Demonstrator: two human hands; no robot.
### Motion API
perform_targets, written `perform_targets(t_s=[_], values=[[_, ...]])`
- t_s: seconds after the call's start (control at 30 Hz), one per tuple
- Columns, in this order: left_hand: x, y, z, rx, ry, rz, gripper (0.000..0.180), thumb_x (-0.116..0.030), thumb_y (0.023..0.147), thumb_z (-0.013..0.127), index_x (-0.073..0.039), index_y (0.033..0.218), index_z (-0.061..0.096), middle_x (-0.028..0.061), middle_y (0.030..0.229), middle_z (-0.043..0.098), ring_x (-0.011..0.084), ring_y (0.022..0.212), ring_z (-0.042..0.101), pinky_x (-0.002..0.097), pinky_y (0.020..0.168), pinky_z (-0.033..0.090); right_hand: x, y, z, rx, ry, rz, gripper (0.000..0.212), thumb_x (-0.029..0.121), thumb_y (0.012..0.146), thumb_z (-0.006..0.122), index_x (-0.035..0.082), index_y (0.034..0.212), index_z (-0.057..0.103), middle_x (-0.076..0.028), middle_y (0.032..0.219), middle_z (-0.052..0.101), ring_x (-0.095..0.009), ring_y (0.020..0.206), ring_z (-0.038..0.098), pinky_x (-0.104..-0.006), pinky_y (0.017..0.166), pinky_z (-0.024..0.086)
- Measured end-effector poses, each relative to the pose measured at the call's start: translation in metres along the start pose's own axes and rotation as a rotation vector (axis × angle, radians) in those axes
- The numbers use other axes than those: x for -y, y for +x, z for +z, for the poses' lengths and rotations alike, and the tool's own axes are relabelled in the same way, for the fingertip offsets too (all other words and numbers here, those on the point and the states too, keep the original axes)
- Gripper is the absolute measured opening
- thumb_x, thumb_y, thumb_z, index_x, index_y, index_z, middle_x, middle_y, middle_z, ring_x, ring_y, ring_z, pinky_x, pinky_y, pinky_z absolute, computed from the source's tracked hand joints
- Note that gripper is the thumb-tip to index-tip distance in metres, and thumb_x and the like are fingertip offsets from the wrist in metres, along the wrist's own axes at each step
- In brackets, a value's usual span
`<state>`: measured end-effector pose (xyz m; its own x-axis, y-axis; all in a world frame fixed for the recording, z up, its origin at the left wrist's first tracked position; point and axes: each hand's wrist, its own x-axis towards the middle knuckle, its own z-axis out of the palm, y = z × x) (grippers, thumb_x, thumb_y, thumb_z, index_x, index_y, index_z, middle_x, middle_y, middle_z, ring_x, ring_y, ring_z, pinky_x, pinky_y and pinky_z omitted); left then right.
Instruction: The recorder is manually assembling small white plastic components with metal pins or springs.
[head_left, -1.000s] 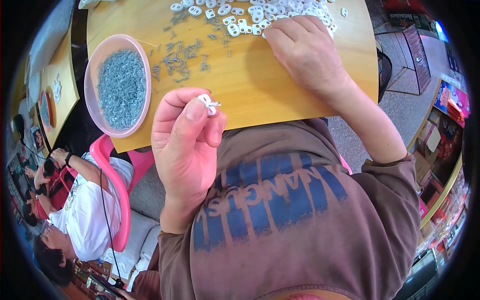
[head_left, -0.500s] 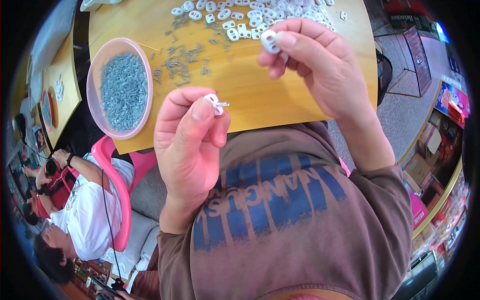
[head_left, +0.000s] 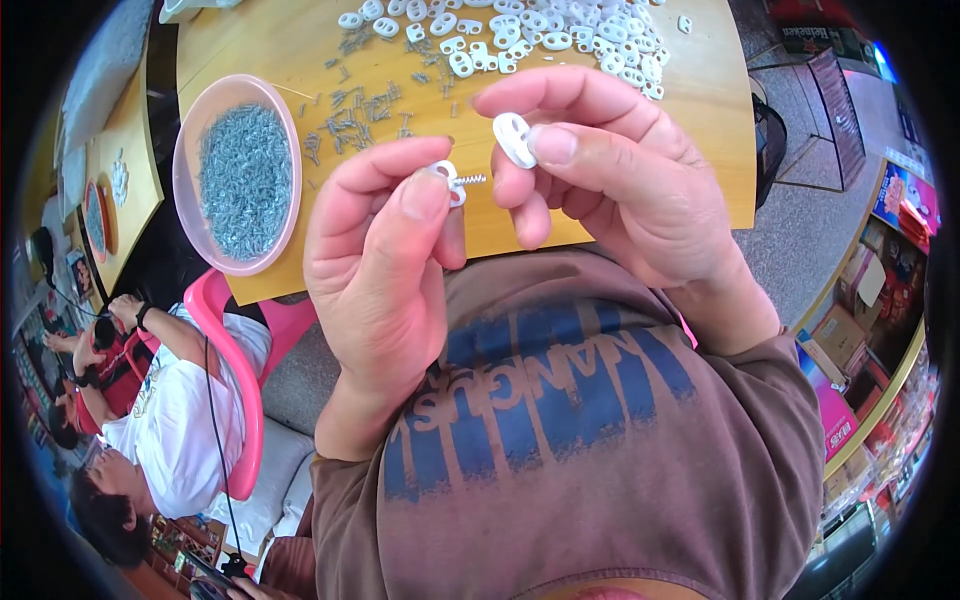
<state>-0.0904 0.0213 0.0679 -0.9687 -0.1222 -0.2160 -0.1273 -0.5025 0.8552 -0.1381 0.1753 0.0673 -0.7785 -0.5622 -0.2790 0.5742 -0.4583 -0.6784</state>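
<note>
My left hand (head_left: 375,235) pinches a small white plastic cord lock piece (head_left: 457,190) between thumb and forefinger. A thin metal spring (head_left: 471,180) sticks out of it to the right. Up and to the right, a white oval cord lock shell (head_left: 513,141) with holes is held by the thumb and fingers of my right hand (head_left: 635,185). A short gap parts the spring from the shell. Both hands are over the near part of the wooden table (head_left: 390,85).
A pink oval basin (head_left: 182,180) full of metal springs stands at the table's left. Loose springs (head_left: 362,118) lie beside it. White plastic pieces (head_left: 560,40) are heaped at the far side. Left of me, a person in a white shirt (head_left: 180,400) sits on a pink chair (head_left: 240,420).
My right hand has come down and left with the shell, closer to the spring. My left hand has shifted slightly up and right, still pinching the white piece.
</note>
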Motion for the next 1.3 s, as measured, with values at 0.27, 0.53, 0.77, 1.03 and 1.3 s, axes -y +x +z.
perform_targets(t_s=[0.27,0.53,0.77,1.03,1.3], values=[[0.000,0.000,0.006,-0.048,0.036,-0.008,0.017,-0.004,0.081,0.053,0.003,0.097,0.052,0.0030,0.076,0.055,0.0059,0.058,0.047,0.0169,0.053,0.038,-0.005,-0.002,0.003,0.019,-0.060,-0.047,0.027,0.010,0.084,0.049,-0.003,0.107,0.048,-0.008,0.080,0.057,-0.011,0.071,0.056,-0.0214,0.060,0.048],[0.003,0.002,-0.002,-0.028,0.054,0.016,0.017,-0.003,0.081,0.054,0.003,0.096,0.052,0.0031,0.076,0.054,0.0056,0.058,0.047,0.0164,0.054,0.038,-0.007,-0.002,0.003,0.063,-0.188,-0.113,0.026,0.007,0.085,0.048,-0.003,0.109,0.047,-0.006,0.085,0.056,-0.009,0.077,0.055,-0.0211,0.063,0.048],[0.004,0.001,-0.002,-0.013,0.130,0.053,0.016,-0.003,0.081,0.054,0.002,0.096,0.052,0.0019,0.076,0.054,0.0043,0.058,0.046,0.0149,0.053,0.038,-0.010,-0.004,0.002,0.043,-0.525,-0.247,0.025,0.002,0.085,0.048,-0.003,0.109,0.048,-0.005,0.087,0.056,-0.008,0.077,0.055,-0.0193,0.066,0.047],[0.004,-0.004,0.001,-0.023,0.247,0.115,0.015,-0.002,0.082,0.054,0.002,0.096,0.052,0.0015,0.078,0.055,0.0026,0.059,0.046,0.0141,0.053,0.038,-0.014,-0.006,0.004,0.002,-0.671,-0.307,0.025,0.000,0.084,0.049,-0.003,0.109,0.049,-0.005,0.089,0.055,-0.007,0.076,0.054,-0.0187,0.066,0.046],[0.004,-0.004,0.006,0.021,0.106,0.029,0.016,-0.004,0.083,0.049,0.003,0.098,0.051,0.0049,0.077,0.054,0.0077,0.063,0.048,0.0189,0.059,0.040,-0.015,-0.007,0.006,0.008,-0.614,-0.256,0.025,0.001,0.085,0.048,-0.003,0.110,0.049,-0.004,0.087,0.055,-0.007,0.074,0.054,-0.0178,0.066,0.045]])
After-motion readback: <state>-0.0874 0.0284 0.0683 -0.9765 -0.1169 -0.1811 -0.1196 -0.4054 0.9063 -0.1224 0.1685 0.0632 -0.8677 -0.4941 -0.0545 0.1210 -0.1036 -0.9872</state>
